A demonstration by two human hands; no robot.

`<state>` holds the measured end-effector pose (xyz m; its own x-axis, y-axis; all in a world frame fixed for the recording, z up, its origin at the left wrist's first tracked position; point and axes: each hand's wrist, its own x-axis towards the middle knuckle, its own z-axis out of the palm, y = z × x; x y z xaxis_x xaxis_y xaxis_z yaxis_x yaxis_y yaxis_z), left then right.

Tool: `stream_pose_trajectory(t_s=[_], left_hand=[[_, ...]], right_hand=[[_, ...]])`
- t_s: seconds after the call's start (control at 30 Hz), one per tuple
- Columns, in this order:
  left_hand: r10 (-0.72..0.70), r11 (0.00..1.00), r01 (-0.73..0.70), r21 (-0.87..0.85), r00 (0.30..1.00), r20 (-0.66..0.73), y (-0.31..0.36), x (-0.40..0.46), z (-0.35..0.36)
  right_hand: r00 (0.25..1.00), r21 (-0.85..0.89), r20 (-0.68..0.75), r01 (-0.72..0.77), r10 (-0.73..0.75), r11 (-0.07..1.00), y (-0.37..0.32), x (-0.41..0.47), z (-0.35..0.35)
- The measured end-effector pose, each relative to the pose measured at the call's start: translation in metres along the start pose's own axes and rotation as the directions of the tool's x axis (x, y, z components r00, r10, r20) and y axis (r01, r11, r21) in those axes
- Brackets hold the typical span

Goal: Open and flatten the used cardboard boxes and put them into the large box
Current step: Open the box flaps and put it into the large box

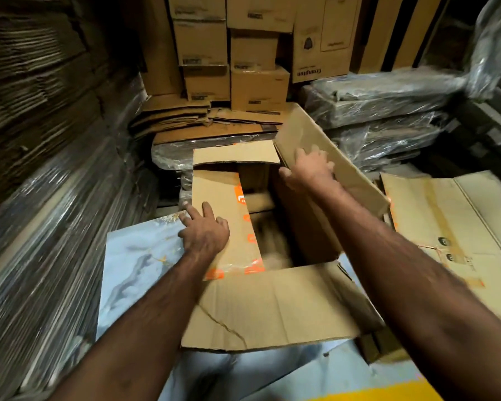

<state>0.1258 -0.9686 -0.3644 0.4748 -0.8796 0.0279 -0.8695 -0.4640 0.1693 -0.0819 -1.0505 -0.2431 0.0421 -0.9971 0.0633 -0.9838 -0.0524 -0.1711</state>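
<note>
Left hand (204, 231) lies flat, fingers spread, on the left flap (223, 215) of the large box (272, 308), apparently pressing it outward to keep the mouth wide. Right hand (308, 169) grasps the right flap (330, 157) — thumb beneath, fingers over its top. The box stands open on the marbled floor (133, 256); its inside is blurred. A flattened carton (451, 215) lies just right of it. Stacked cartons (229, 53) and plastic-wrapped bundles (388, 111) crowd in — little room to swing cardboard.
</note>
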Motion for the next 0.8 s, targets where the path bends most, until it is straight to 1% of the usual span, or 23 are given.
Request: stream_pose_trajectory(t_s=[0.03,0.1,0.13,0.17,0.2,0.23,0.27,0.33,0.43,0.47,0.5,0.57,0.6,0.67,0.73,0.8], left_hand=[[0.0,1.0,0.0,0.0,1.0,-0.002,0.0,0.001,0.0],[0.0,1.0,0.0,-0.001,1.0,-0.009,0.001,0.002,-0.001],[0.005,1.0,-0.005,-0.003,1.0,-0.011,0.002,0.002,-0.001],[0.014,1.0,-0.014,-0.002,1.0,-0.009,0.002,0.002,-0.001],[0.024,1.0,-0.024,-0.001,1.0,-0.002,0.002,0.002,-0.002],[0.03,1.0,-0.03,-0.003,1.0,0.005,0.002,0.002,-0.004],[0.033,0.999,-0.033,-0.006,0.999,0.014,0.002,0.0,-0.005],[0.044,0.999,-0.044,0.01,0.999,0.029,0.003,-0.005,-0.006],[0.052,0.99,-0.065,0.122,0.993,0.107,0.007,-0.005,-0.013],[0.056,0.984,-0.079,0.159,0.989,0.14,0.009,0.001,-0.019],[0.063,0.981,-0.092,0.17,0.984,0.167,0.013,0.008,-0.026],[0.071,0.991,-0.092,0.092,0.974,0.214,0.021,0.026,-0.04],[0.064,0.997,-0.074,0.036,0.969,0.239,0.025,0.035,-0.045],[0.014,1.0,-0.006,-0.027,0.958,0.286,0.032,0.051,-0.049],[-0.061,0.997,0.076,-0.03,0.941,0.332,0.035,0.066,-0.045],[-0.106,0.991,0.128,-0.034,0.924,0.367,0.038,0.079,-0.042]], right_hand=[[0.997,-0.061,0.075,0.012,-0.008,0.998,0.016,0.005,0.008],[0.967,-0.186,0.254,0.07,-0.021,0.98,0.044,0.005,0.038],[0.951,-0.187,0.309,0.084,-0.023,0.979,0.055,0.001,0.055],[0.94,-0.124,0.34,0.064,-0.018,0.99,0.063,-0.001,0.07],[0.934,-0.036,0.357,0.035,-0.02,0.999,0.068,-0.002,0.081],[0.93,0.014,0.367,0.018,-0.022,1.0,0.069,0.0,0.085],[0.924,0.013,0.381,0.016,-0.02,1.0,0.068,0.003,0.083],[0.923,-0.034,0.384,0.005,0.008,0.999,0.062,0.006,0.073],[0.95,-0.137,0.304,-0.023,0.064,0.99,0.04,0.011,0.06],[0.959,-0.171,0.28,0.018,0.031,0.985,0.027,0.012,0.054],[0.967,-0.186,0.25,0.091,-0.043,0.978,0.014,0.014,0.051],[0.958,-0.157,0.205,0.233,-0.199,0.96,-0.014,0.019,0.048],[0.944,-0.137,0.223,0.278,-0.244,0.951,-0.025,0.022,0.048],[0.914,-0.125,0.311,0.309,-0.258,0.943,-0.041,0.029,0.05],[0.883,-0.115,0.391,0.328,-0.261,0.938,-0.045,0.04,0.053],[0.865,-0.112,0.423,0.344,-0.269,0.932,-0.039,0.056,0.061]])
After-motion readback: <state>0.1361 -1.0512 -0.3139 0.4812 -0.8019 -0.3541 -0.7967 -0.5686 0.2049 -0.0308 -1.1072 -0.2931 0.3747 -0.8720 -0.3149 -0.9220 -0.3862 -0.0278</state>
